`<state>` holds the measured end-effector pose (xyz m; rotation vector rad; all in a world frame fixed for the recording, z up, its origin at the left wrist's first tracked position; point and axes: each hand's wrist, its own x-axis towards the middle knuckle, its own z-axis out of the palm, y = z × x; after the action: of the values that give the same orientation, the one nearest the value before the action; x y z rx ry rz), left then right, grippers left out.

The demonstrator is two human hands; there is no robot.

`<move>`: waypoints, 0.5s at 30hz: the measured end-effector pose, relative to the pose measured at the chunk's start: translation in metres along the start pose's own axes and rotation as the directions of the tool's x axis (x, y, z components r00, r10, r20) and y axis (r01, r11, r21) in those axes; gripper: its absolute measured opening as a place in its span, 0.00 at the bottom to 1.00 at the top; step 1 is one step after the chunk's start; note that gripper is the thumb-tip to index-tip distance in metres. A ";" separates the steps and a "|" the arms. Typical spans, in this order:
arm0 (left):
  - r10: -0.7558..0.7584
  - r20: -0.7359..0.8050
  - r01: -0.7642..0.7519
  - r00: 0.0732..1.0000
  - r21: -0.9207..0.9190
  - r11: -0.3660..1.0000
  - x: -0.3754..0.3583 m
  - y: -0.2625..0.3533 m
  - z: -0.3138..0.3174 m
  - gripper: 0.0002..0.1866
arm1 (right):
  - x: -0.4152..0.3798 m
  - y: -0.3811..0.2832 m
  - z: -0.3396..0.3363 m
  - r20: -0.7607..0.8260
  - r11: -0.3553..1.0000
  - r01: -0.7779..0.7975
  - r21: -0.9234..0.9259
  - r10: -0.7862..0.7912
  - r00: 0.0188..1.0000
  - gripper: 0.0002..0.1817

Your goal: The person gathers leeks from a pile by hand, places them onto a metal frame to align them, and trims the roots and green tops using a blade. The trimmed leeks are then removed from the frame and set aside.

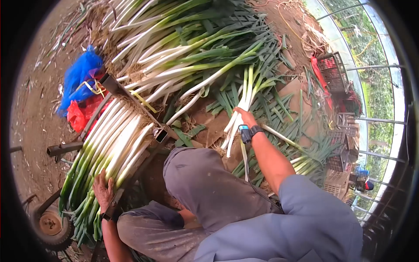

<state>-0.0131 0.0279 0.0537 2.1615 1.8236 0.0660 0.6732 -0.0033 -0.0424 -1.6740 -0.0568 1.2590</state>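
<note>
My right hand (247, 118), with a device strapped at the wrist, is closed around a few long green onions (248, 89). Their white root ends point down toward my knee, and their green leaves fan out above. At the lower left, my left hand (104, 190) lies against a row of green onions (114, 131) on a metal rack (65, 149). Its fingers are stretched out over the stalks where white turns green. White ends lie toward the top of that row, green leaves hang toward the bottom. The palm side is hidden.
A large heap of green onions (183, 48) spreads ahead. Loose leaves and stalks (305, 161) lie at right. Blue netting (83, 72) and a red bag (78, 115) sit left of the rack, a wheel (51, 225) below it. Crates (332, 72) line the right wall.
</note>
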 end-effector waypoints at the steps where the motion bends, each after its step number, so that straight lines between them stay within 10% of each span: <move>1: -0.010 0.036 0.012 0.999 -0.066 0.998 -0.001 0.001 -0.008 0.27 | -0.008 -0.019 0.009 0.053 0.999 -0.012 0.051 0.010 0.999 0.15; 5: 0.029 -0.160 -0.056 0.987 -0.169 0.984 -0.013 -0.023 -0.039 0.18 | -0.062 -0.070 0.034 0.170 0.938 -0.003 0.346 -0.060 0.984 0.16; 9: -0.447 -0.264 0.071 0.855 -0.794 0.604 -0.067 0.003 -0.108 0.19 | -0.101 -0.099 0.052 0.320 0.758 -0.061 0.649 -0.199 0.926 0.14; 12: -0.542 -0.437 -0.133 0.718 -0.850 0.509 -0.099 0.113 -0.171 0.18 | -0.157 -0.118 0.082 0.420 0.600 -0.154 0.785 -0.332 0.844 0.13; 15: -0.355 -0.453 -0.237 0.818 -0.827 0.510 -0.100 0.209 -0.179 0.15 | -0.262 -0.151 0.128 0.438 0.512 -0.180 0.840 -0.445 0.781 0.13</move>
<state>0.1255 -0.0610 0.2950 1.3440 1.5381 1.4627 0.5314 0.0128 0.2532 -0.3187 0.0383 1.3266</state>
